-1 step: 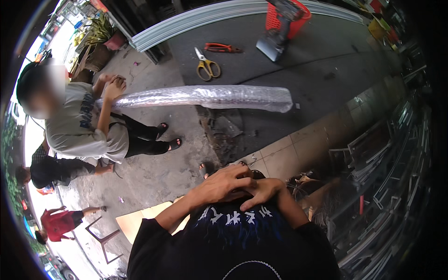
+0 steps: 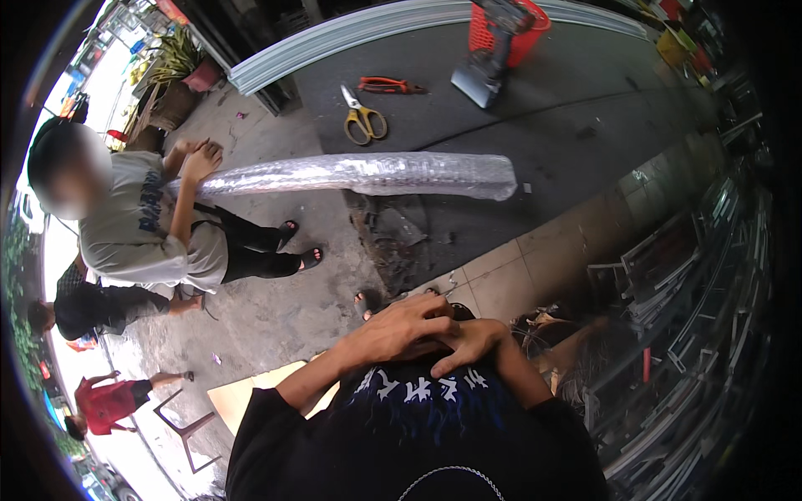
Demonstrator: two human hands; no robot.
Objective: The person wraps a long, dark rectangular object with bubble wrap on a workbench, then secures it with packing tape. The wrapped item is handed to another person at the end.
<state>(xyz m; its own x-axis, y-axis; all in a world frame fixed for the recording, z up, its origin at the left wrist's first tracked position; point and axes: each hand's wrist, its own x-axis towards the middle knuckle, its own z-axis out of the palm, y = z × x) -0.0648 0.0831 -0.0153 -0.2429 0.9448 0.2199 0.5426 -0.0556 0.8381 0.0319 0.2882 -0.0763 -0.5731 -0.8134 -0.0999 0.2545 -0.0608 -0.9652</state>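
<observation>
My left hand [image 2: 409,327] and my right hand [image 2: 474,344] are clasped in front of my black shirt, low in the view. The left hand's curled fingers lie over the right hand. The right thumb sticks out, while its other fingers are mostly hidden. No tool shows in either hand. Beyond them, a long bundle [image 2: 418,174] wrapped in shiny clear plastic rests partly on a dark work surface [image 2: 535,138] and reaches left towards another person [image 2: 150,217]. That person's hands are together above its far left end. Yellow-handled scissors [image 2: 364,121] and orange-handled pliers [image 2: 391,86] lie behind the bundle.
A cordless power tool [image 2: 493,63] stands by a red basket [image 2: 528,37] at the back. Long pale metal profiles [image 2: 351,37] line the far edge. Metal frame pieces [image 2: 677,351] crowd the right. Two more people and a potted plant [image 2: 177,58] appear at left.
The view has shifted very slightly, so the surroundings sit a little further left. My hands remain clasped, and the bundle and tools stay in place.
</observation>
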